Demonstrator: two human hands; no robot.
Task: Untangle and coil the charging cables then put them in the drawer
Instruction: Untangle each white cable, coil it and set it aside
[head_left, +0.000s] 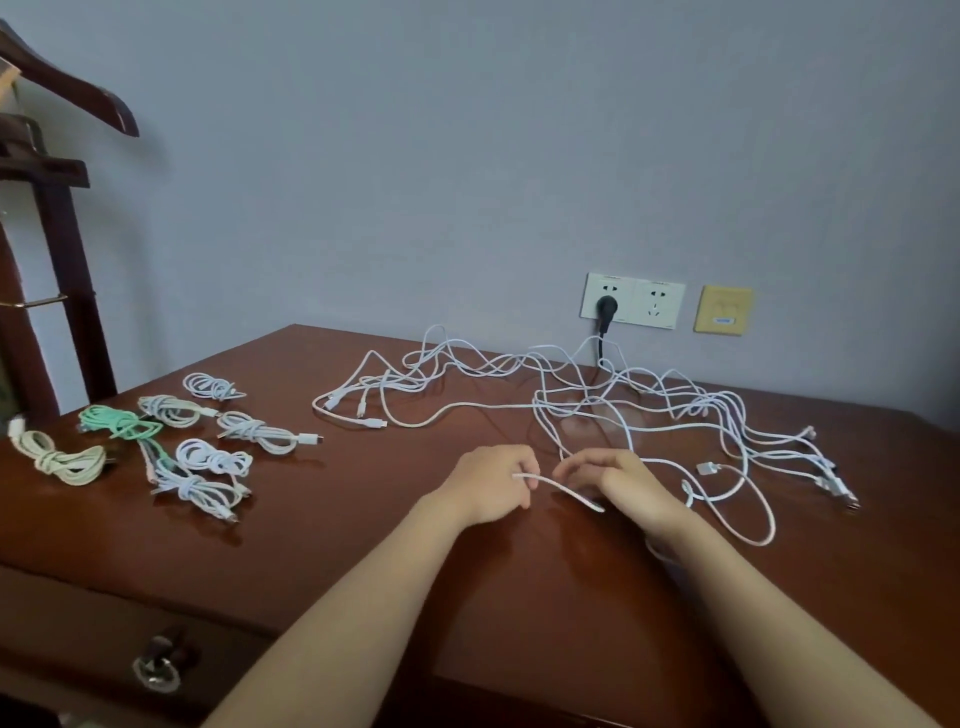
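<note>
Beyond the tabletop's (363, 545) left edge, a dark wooden stand (57, 234) is standing upright.

Near the left edge, the coiled cables (208, 457) are lying in a loose cluster. A cream bundle (57, 460) is sitting closest to that edge, a green bundle (117, 423) just beside it, and the rest are white. Each is wrapped round its own middle.

Below the front edge, the drawer (104, 623) is showing a metal pull.

At mid-tabletop, toward the front edge, the left grip (493, 483) is pinching a white cable end (563, 489) between its fingertips. The loose length is running on a diagonal, from the left grip toward the front right corner. Its connector tip is pointing that way and passing under the right grip (613, 478).

The right grip is hovering with its fingers curled over the cable. I cannot tell whether it is actually grasping a strand.

From the middle to the right edge, the tangled cables (597, 405) are sprawling in white loops from the back edge forward. Their plugs are fanning out toward the right edge.

On the wall behind the back edge, a black plug (605, 307) is sitting in a white double socket (654, 304). Right of it, a yellow plate (723, 310) is carrying a small blue label, too small to read.
</note>
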